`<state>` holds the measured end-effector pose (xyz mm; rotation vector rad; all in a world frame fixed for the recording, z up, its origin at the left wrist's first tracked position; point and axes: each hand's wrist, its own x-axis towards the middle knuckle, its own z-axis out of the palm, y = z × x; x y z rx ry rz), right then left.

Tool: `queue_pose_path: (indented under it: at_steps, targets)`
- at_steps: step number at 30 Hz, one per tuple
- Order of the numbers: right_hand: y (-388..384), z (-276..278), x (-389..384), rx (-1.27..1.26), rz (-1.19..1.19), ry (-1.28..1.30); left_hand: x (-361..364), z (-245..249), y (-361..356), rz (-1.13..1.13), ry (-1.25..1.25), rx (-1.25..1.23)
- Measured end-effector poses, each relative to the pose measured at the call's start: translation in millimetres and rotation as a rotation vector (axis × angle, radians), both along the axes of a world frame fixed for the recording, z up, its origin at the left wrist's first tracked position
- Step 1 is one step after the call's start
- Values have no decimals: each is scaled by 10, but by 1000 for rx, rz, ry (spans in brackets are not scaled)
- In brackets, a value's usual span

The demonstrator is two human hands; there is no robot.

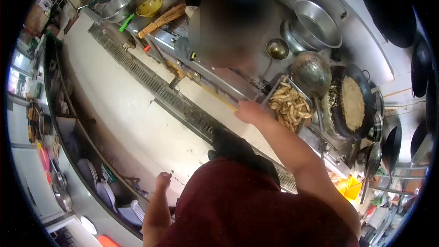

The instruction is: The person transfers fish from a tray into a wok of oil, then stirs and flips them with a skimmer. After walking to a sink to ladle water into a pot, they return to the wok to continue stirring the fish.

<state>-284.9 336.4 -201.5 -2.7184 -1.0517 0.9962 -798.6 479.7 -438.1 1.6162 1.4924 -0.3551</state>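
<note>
My right hand (251, 112) is closed at the front edge of the stove, beside a metal tray (273, 92) of pale brown cooked strips (289, 105). What its fingers hold, if anything, is hidden. Just beyond it a ladle (277, 49) rests on the stove, its handle pointing toward this hand. A larger round-bottomed metal scoop (311, 74) lies over the far side of the tray. My left hand (163, 181) hangs low above the pale floor with curled fingers; I cannot make out anything in them.
A black wok (361, 93) with a pale tan mass sits right of the tray. Steel basins (318, 24) stand behind. A bamboo brush (163, 20), yellow bowl (150, 7) and steel bowl (120, 7) line the far counter. A floor drain grate (137, 71) runs along the stove. Shelves hold plates (106, 195).
</note>
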Motion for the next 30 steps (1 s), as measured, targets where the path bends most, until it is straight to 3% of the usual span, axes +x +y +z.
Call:
queue_pose_path:
  at_steps: [2,5,8,12,14,16,17,19,21,23,24,25,27,28,29,30]
  targets:
    - [128,-135,102,-73,7,-59,199,-7,235,-306,18,135]
    - [269,-307,315,-193,-64,22,670,74,687,-414,-55,104]
    - [392,-204,523,-291,-217,108,1368,836,1200,-295,-54,78]
    - [358,-519,757,-390,-141,131,1650,748,2183,-272,-38,90]
    - [351,-648,671,-421,-176,176,1860,789,2592,-79,-268,9]
    - [267,-778,638,-419,-80,59,2335,1027,2883,32,-277,-39]
    - [234,-782,601,-432,-129,61,2563,1088,3026,32,-275,-64]
    - [379,-726,516,-301,-500,5,2999,1068,3298,33,-364,-187]
    - [438,-868,424,-233,-662,-57,3529,1012,3551,-100,-542,-318]
    - [579,-789,280,-198,-862,-170,4128,855,3761,-360,-522,-264]
    - [733,-506,242,36,-1155,-155,4465,1087,3760,-432,-545,-318]
    - [711,-680,179,35,-1184,-158,4834,1395,3717,-505,-571,-371]
    - [525,-1138,128,913,-1345,140,5439,1663,3713,-432,-631,-671]
    - [718,-612,245,1213,-1708,798,5704,1821,3657,-393,-631,-691]
    - [764,-495,294,1220,-1723,785,5925,1976,3598,-352,-623,-708]
    - [793,-438,302,1409,-1715,956,6120,2107,3554,-298,-609,-750]
